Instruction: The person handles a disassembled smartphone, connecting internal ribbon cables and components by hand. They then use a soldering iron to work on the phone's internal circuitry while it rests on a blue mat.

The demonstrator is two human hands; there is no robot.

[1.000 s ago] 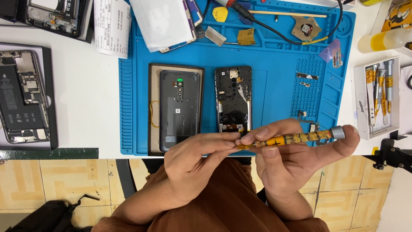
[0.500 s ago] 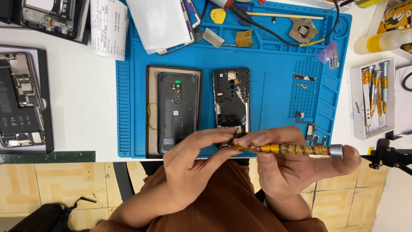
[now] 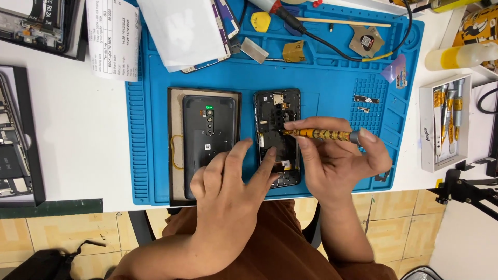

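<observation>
Pinched between my thumb and first two fingers, the yellow patterned precision screwdriver [image 3: 321, 135] sat nearly flat in my right hand [image 3: 337, 163], and my index fingertip capped the grey end so the tool could spin under it. That grip was closed snug on the handle, nothing loose. I had the tip aimed into the upper middle of the opened phone chassis [image 3: 277, 137], which lay on the blue silicone repair mat [image 3: 332, 83], just right of the dark back cover [image 3: 209, 129] sitting on its black tray.

My left hand [image 3: 228, 192] held nothing: fingers spread open, flat across the lower end of the back cover and the left edge of the chassis, basically pinning the phone so it wouldn't slide while I pushed on the driver. Couldn't really tell if the bit was seated on a screw, too small to see.

Small removed parts sat in the mat's gridded corner [image 3: 369, 101], well away from my hands, so they wouldn't get knocked. Spare drivers rested in a white box [image 3: 445, 124] on the bench [image 3: 78, 129] to my right, close by.
</observation>
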